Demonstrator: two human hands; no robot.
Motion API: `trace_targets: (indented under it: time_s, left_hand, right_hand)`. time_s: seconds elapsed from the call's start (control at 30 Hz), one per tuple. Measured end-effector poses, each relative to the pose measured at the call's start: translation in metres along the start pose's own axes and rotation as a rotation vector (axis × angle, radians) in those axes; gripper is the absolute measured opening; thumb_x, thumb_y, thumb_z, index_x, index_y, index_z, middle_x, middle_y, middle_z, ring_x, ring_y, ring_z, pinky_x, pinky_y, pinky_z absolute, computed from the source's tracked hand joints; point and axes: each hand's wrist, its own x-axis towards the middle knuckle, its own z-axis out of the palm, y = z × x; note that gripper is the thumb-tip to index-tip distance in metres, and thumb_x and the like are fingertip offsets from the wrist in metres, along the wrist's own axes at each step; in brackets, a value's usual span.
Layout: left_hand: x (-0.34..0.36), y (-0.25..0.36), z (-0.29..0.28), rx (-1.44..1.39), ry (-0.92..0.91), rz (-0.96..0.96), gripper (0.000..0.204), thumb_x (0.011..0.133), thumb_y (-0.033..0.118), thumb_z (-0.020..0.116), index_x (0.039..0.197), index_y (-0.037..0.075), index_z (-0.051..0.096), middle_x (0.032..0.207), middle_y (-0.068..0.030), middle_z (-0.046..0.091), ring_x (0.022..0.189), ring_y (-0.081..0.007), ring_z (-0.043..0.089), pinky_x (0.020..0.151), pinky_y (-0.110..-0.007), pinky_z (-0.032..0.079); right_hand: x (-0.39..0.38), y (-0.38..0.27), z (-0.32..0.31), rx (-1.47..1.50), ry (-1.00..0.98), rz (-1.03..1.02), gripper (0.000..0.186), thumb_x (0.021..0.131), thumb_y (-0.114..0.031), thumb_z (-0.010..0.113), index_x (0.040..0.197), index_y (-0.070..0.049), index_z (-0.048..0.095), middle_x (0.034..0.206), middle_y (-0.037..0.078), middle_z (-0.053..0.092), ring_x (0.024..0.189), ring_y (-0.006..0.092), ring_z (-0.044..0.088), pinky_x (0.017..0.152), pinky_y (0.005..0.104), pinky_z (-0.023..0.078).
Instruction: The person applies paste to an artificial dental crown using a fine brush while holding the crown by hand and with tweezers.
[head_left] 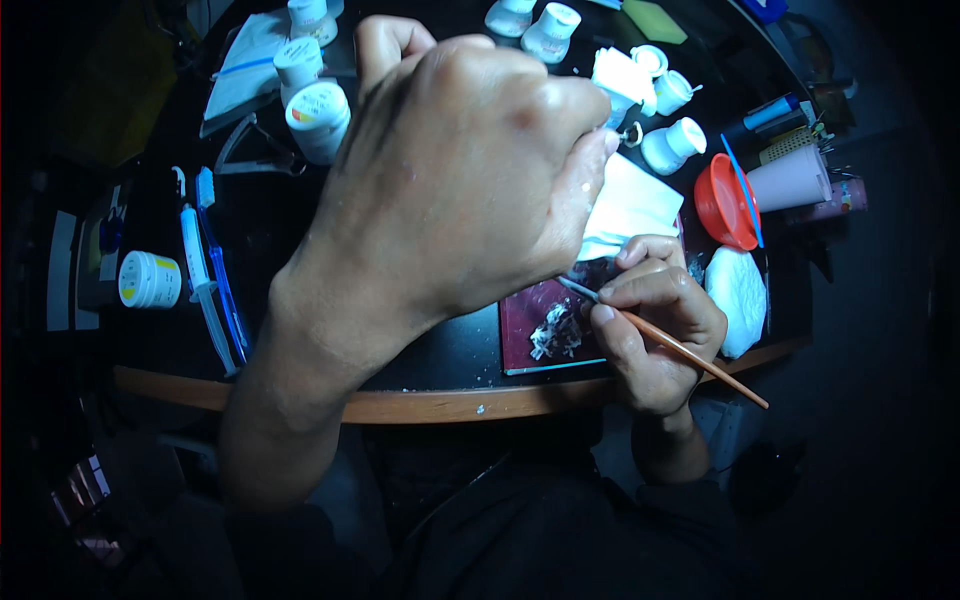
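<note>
My left hand (470,150) is large in the middle, raised over the table with its fingers curled closed. At its thumb tip shows a small shiny curved piece (630,133), too small to name; the rest of what the fingers grip is hidden. Lower right, my right hand (665,320) pinches a thin brush (690,355) with an orange-brown wooden handle, its tip pointing up-left to just beneath my left hand. Below the tip lies a dark red slab (520,350) carrying a smeared white clump (558,332). A folded white tissue (640,205) lies beyond my right hand.
White-lidded jars (318,120) stand at the far left, small bottles (550,35) at the back. Left are a syringe (200,270), a blue toothbrush (215,240) and a jar (150,280). Right are a red bowl (722,205), a white lump (736,300) and a lilac cup (790,180). The table's wooden edge (450,406) runs in front.
</note>
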Motion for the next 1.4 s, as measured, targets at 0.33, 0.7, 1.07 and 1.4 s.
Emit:
trace_targets:
  time_s: [0.33,0.7,1.07,1.4]
  left_hand:
    - [0.001,0.010,-0.012,-0.144,-0.082,-0.094,0.009,0.092,0.016,0.066,0.091,0.008,0.072,0.075,-0.0026,0.056,0.080,-0.0188,0.051,0.090,-0.041,0.027]
    - [0.005,0.015,-0.015,-0.322,-0.125,-0.089,0.020,0.092,0.021,0.066,0.102,0.011,0.080,0.066,0.0002,0.059,0.072,-0.0143,0.049,0.088,-0.040,0.026]
    - [0.008,0.012,-0.016,-0.421,-0.165,-0.057,0.021,0.084,0.021,0.073,0.102,0.016,0.081,0.074,0.0020,0.066,0.073,-0.0132,0.054,0.089,-0.041,0.026]
    - [0.004,0.011,-0.016,-0.411,-0.154,-0.029,0.025,0.079,0.021,0.069,0.097,0.011,0.082,0.064,0.0020,0.056,0.069,-0.0135,0.050,0.086,-0.038,0.027]
  right_hand:
    - [0.046,-0.030,-0.049,0.166,0.143,-0.122,0.017,0.079,-0.006,0.067,0.095,0.000,0.069,0.078,0.008,0.068,0.091,0.0225,0.060,0.088,0.0387,0.046]
    - [0.055,-0.008,-0.029,0.362,0.192,-0.242,0.016,0.081,0.005,0.068,0.097,0.002,0.067,0.087,0.012,0.068,0.106,0.0289,0.066,0.089,0.0407,0.060]
    - [0.051,0.007,-0.026,0.442,0.087,-0.413,0.026,0.076,0.009,0.066,0.101,0.005,0.067,0.089,0.016,0.068,0.119,0.0352,0.057,0.099,0.0526,0.059]
    - [0.054,0.007,-0.026,0.363,0.067,-0.482,0.024,0.071,0.009,0.069,0.095,0.004,0.069,0.085,0.015,0.068,0.107,0.0345,0.060,0.097,0.0519,0.060]
